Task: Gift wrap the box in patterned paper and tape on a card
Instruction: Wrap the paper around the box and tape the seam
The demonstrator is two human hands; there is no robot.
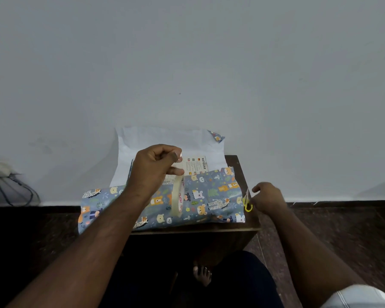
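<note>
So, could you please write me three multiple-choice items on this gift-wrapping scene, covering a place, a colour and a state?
1. Where are the scissors?
A. at the table's right edge
B. on the floor
C. on the box

2. What colour are the scissor handles?
A. red
B. yellow-green
C. black

3. What is the left hand doing?
A. lying flat
B. pinching the tape roll
C. tearing wrapping paper

Key: 1 A, they lie by the right hand; 2 B, the loop shows it; 3 B, the roll hangs from its fingers.
</note>
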